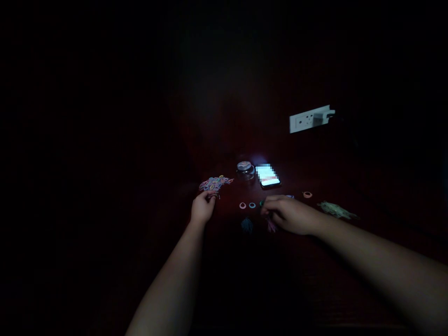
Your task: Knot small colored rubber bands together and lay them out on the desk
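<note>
In the head view my left hand [203,207] is at the near edge of a pile of small coloured elastic hair ties [214,183]. Its thumb and fingers are closed at the pile, and whatever they pinch is too small to make out. My right hand [285,212] hangs low over the table with its fingers curled down and drawn together. A small green ring [261,203] shows at its fingertips; I cannot tell whether it is gripped. A pink ring [242,208] and a blue ring [252,207] lie left of it. Below the hand is a pink-purple bunch [271,225].
A lidded clear jar [245,173] stands behind, beside a lit phone [270,184]. A dark teal bunch [247,225] lies in front. To the right are an orange ring [307,197] and a pale green bunch [336,210]. A white power socket [310,119] is farther back. The surroundings are very dark.
</note>
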### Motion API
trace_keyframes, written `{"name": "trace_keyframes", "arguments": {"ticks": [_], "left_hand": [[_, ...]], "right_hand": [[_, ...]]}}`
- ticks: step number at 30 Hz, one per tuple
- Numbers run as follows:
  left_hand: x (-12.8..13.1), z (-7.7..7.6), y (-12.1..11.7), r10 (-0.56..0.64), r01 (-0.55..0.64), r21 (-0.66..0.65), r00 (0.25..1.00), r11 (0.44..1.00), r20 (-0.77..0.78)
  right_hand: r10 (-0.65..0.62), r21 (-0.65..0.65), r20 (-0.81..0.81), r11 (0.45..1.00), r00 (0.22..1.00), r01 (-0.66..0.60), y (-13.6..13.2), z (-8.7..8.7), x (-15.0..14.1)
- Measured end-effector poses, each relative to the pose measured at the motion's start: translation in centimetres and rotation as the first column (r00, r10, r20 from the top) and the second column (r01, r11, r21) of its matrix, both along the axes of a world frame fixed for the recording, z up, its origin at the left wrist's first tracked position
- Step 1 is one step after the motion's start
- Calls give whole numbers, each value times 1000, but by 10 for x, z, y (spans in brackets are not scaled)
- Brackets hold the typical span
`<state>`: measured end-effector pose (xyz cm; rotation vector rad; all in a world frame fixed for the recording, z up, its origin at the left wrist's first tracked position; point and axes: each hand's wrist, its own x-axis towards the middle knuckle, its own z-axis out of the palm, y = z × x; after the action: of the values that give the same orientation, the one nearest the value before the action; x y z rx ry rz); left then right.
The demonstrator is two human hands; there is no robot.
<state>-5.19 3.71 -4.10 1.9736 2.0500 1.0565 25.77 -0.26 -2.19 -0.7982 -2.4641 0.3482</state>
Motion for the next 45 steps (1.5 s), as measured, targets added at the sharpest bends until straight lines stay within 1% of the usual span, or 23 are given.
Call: {"name": "trace_keyframes", "arguments": {"ticks": [6,10,12,15,17,19,21,23,28,33,36,40,45], "left_hand": [[14,9,-5,-134,127,84,987,988,84],[33,15,-11,-222,209,168,973,963,57],[49,19,-17,-315,309,192,949,931,0],[74,25,-28,-497,514,159,857,843,-138],[87,28,-35,-568,600,164,797,783,-204],[94,30,-40,-604,647,183,759,740,-244],[97,31,-43,-616,667,209,743,715,-261],[98,33,-45,-614,668,228,743,709,-266],[99,35,-46,-585,643,245,764,726,-272],[100,35,-47,-592,648,234,759,724,-272],[100,36,-48,-584,638,225,767,737,-264],[99,37,-48,-561,612,184,785,769,-261],[97,36,-46,-551,601,161,790,783,-269]], "right_hand": [[-35,43,-23,998,999,36,-2,1,-3],[-93,70,-43,993,995,96,0,2,-3],[-145,81,-72,985,987,150,1,2,-4],[-233,82,-135,966,963,245,2,3,-5],[-252,84,-167,960,953,268,3,3,-5],[-242,86,-182,962,953,260,3,4,-6],[-231,86,-185,964,955,250,2,5,-7],[-228,86,-185,965,956,247,1,6,-8],[-229,84,-178,965,957,247,-2,7,-8],[-214,83,-167,970,963,230,-3,8,-8],[-219,85,-167,968,961,236,-2,8,-8],[-222,103,-173,965,960,241,-1,6,-7],[-221,101,-170,966,960,240,0,6,-7]]}}
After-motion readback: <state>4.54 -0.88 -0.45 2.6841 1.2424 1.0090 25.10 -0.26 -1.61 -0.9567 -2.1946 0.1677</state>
